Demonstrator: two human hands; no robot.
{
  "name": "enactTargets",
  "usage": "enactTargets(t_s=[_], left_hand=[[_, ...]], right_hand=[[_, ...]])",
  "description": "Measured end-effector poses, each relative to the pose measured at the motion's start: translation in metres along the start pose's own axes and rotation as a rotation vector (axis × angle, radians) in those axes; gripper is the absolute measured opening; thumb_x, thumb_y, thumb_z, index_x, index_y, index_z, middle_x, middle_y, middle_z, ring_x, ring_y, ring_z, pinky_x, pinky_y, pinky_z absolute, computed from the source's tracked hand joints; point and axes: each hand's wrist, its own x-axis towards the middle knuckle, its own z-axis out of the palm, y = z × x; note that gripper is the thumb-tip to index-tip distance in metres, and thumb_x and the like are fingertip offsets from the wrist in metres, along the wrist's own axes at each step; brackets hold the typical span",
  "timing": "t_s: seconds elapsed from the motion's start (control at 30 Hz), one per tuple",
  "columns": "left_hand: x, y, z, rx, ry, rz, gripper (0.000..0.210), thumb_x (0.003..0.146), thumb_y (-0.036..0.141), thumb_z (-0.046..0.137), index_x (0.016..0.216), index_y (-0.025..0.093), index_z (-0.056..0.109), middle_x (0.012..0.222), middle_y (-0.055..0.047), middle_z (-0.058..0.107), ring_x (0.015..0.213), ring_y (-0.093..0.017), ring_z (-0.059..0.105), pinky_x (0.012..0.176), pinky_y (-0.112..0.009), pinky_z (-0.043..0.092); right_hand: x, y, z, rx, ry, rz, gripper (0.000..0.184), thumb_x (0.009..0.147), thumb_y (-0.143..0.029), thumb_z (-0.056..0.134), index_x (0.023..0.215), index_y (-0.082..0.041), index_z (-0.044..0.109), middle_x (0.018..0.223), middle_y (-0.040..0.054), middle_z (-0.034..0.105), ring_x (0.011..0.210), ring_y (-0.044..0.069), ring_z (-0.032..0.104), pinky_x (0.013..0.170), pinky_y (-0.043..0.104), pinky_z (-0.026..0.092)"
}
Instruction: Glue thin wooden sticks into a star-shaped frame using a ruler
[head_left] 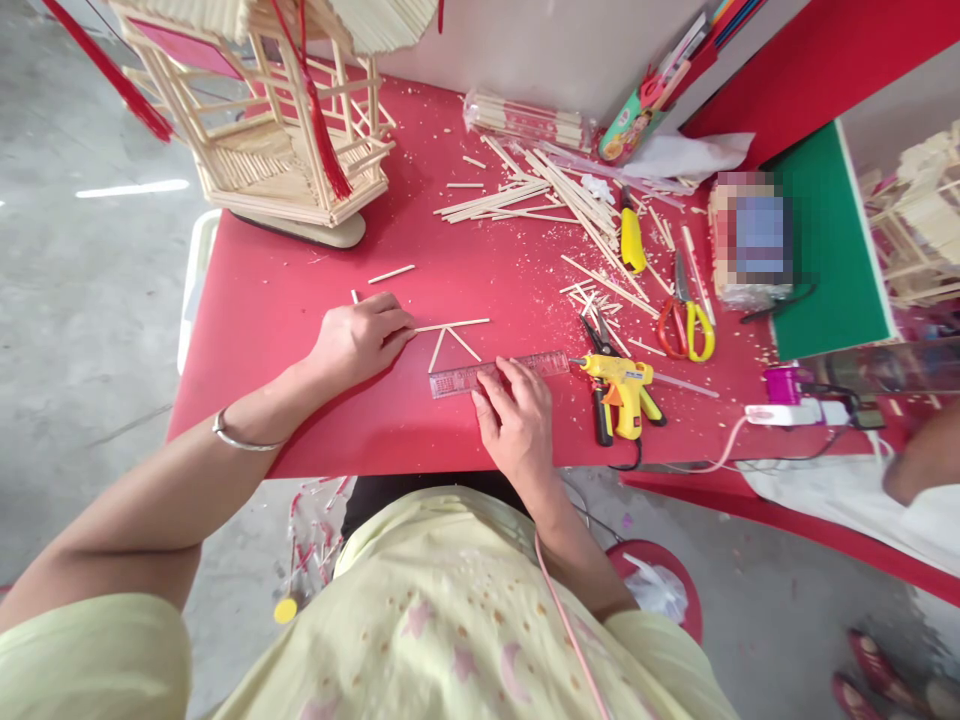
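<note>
Yellow shirt [442, 620] lay below the ruler [457, 380], where my right hand [519, 415] rested, fingers slightly apart; left of it, my left hand [364, 335] pinched a stick [457, 325].

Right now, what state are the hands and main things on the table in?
Left hand: at one end of a stick.
Two short sticks: splayed like an inverted V.
Right hand: resting on the ruler.
Ruler: flat, partly covered.
Glue gun: lying on its side.
Scissors: lying down.
Stick pavilion: upright.
</note>
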Motion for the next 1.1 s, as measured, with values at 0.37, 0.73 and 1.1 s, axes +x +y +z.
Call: enactTargets(t_s=[0.37, 0.73, 1.1], left_hand=[[0.001, 0.0019, -0.0017, 0.005, -0.014, -0.009, 0.04, 0.107, 0.044, 0.047, 0.105, 0.022, 0.08, 0.107, -0.009, 0.077, 0.094, -0.024, 0.074, 0.07, -0.031, 0.051], [0.0011, 0.0015, -0.0019, 0.016, -0.008, -0.001, 0.041, 0.108, 0.045, 0.046, 0.104, 0.022, 0.08, 0.107, -0.009, 0.078, 0.093, -0.024, 0.075, 0.07, -0.031, 0.051], [0.0013, 0.0026, -0.0029, 0.002, -0.011, -0.016, 0.042, 0.107, 0.046, 0.046, 0.104, 0.023, 0.08, 0.108, -0.01, 0.078, 0.093, -0.024, 0.074, 0.07, -0.031, 0.052]], right_hand=[[-0.001, -0.0003, 0.0005, 0.003, -0.015, 0.02, 0.028, 0.108, -0.03, 0.062, 0.132, -0.024, 0.074, 0.147, 0.015, 0.068, 0.141, 0.034, 0.06, 0.121, 0.058, 0.048], [0.0003, -0.0016, -0.0011, -0.015, -0.007, 0.021, 0.026, 0.108, -0.03, 0.062, 0.129, -0.022, 0.075, 0.145, 0.0158, 0.07, 0.14, 0.033, 0.061, 0.121, 0.055, 0.048], [0.0001, -0.0004, 0.0003, 0.008, -0.023, 0.036, 0.027, 0.108, -0.031, 0.061, 0.13, -0.025, 0.074, 0.146, 0.0143, 0.069, 0.141, 0.033, 0.06, 0.122, 0.058, 0.046]])
